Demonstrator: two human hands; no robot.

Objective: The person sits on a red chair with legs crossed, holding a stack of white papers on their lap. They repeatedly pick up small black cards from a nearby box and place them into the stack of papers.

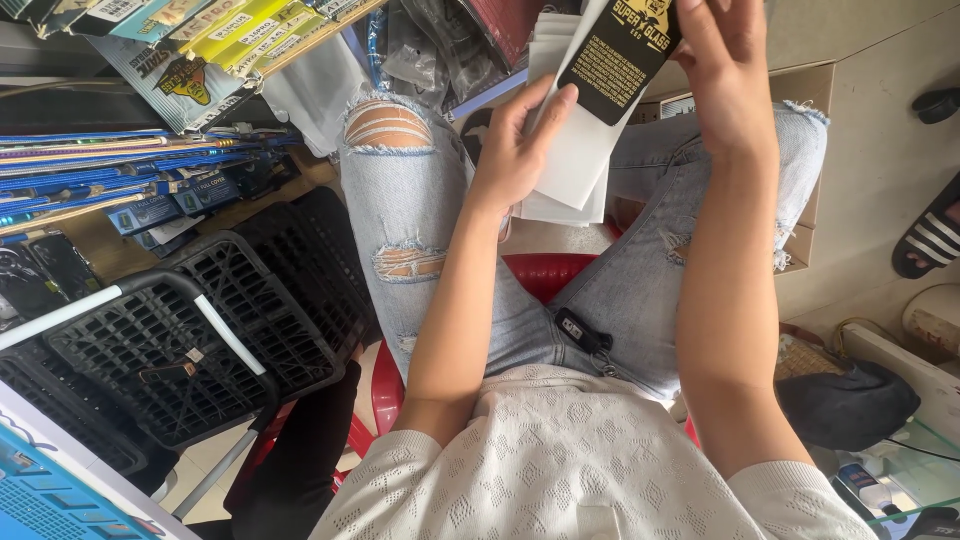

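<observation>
At the far left a sloping rack of flat packets [150,190] shows glossy card and film in blue, yellow and black, overlapping like shingles. Below it stands a black plastic basket [200,330] with an open lattice wall and a grey tube handle across its rim. Next come the person's knees in pale, ripped denim, frayed threads crossing the holes, over a smooth red plastic stool [545,275]; a small black key fob [582,330] lies in the lap, above a cream knitted top with a diamond weave.

The left hand [515,150] cups a stack of thin white sleeves [570,160] from beneath and the side, thumb lying along the top sheet, fingers curled behind: a loose, flat grip on the stack, held above the knees. The right hand [725,70] pinches the upper end of a slim black rectangular packet [620,55] with yellow print, which lies tilted on top of the white stack; its fingertips run out of the picture.

To the right a brown cardboard box [805,240] sits behind the leg, and a black sandal with white stripes [930,240] rests on the pale floor.
</observation>
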